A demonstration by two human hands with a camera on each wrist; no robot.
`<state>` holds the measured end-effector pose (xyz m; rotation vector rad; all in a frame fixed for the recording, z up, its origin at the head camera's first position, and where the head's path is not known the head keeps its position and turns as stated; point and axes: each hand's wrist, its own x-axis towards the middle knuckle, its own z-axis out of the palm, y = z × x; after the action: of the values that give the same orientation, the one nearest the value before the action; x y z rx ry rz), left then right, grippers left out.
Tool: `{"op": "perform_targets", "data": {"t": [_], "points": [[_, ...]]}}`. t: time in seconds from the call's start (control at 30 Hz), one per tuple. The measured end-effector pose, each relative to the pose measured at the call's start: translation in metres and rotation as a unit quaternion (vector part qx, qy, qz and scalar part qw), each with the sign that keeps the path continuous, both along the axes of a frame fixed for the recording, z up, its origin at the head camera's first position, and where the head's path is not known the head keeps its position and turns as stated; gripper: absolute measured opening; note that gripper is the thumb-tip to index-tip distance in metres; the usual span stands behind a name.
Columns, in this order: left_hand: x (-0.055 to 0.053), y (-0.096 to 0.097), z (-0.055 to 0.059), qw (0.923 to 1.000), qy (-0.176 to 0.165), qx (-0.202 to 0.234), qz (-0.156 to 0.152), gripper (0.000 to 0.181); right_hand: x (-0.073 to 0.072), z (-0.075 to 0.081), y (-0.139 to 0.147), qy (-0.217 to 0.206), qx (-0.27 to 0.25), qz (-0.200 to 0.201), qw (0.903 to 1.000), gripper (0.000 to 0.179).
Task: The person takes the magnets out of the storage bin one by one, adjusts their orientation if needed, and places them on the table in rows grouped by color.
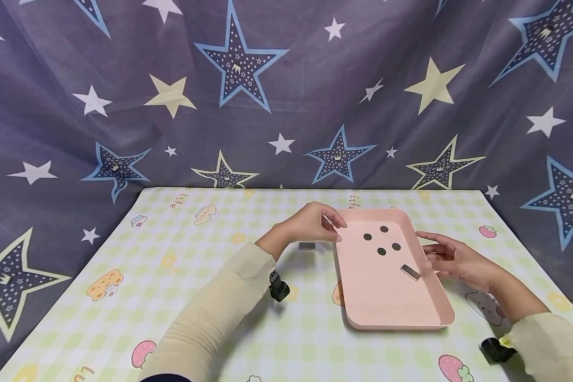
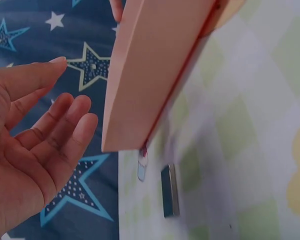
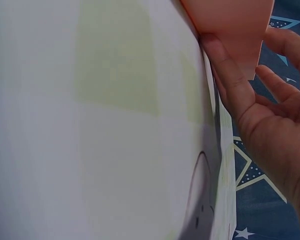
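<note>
A shallow pink tray [image 1: 387, 297] lies on the table, its long side running away from me. Inside it are several dark round discs [image 1: 381, 251] and a small rectangular block [image 1: 410, 272] with a dark face and a shiny edge. My left hand [image 1: 315, 223] is at the tray's far left side; the left wrist view shows its loosely bent fingers [image 2: 82, 127] apart from the wall, holding nothing. My right hand [image 1: 463, 262] touches the outside of the right wall with extended fingers; its thumb [image 3: 222, 60] rests low on that wall.
A second rectangular block [image 1: 307, 246] lies on the table left of the tray, under my left wrist. A checked cloth [image 1: 196, 297] with printed pictures covers the table. A dark star-patterned curtain [image 1: 286, 106] hangs behind. Black wrist cameras [image 1: 279, 286] sit on both sleeves.
</note>
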<state>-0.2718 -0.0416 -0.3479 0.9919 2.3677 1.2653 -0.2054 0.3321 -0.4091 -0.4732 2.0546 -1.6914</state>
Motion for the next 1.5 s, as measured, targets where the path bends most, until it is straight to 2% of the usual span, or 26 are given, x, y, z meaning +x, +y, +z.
{"op": "perform_targets", "data": {"t": [0.5, 0.87, 1.0, 1.17, 1.5], "points": [[0.003, 0.031, 0.01, 0.9992, -0.004, -0.003, -0.04, 0.026, 0.0, 0.002, 0.001, -0.001, -0.004, 0.002, 1.0, 0.064], [0.004, 0.052, 0.012, 0.9972, -0.048, 0.013, -0.056, 0.031, 0.001, 0.002, 0.0, -0.005, 0.004, -0.006, 1.0, 0.066], [0.002, 0.059, 0.014, 0.9952, -0.066, 0.018, -0.071, 0.031, 0.0, 0.002, 0.0, -0.011, 0.007, -0.007, 0.9999, 0.067], [0.0, 0.069, 0.015, 0.9926, -0.068, 0.021, -0.098, 0.033, 0.0, 0.003, -0.001, -0.017, 0.017, -0.014, 0.9996, 0.068], [-0.001, 0.092, 0.014, 0.9889, -0.086, 0.011, -0.121, 0.035, -0.001, 0.001, 0.0, -0.018, 0.01, -0.009, 0.9997, 0.068]]}}
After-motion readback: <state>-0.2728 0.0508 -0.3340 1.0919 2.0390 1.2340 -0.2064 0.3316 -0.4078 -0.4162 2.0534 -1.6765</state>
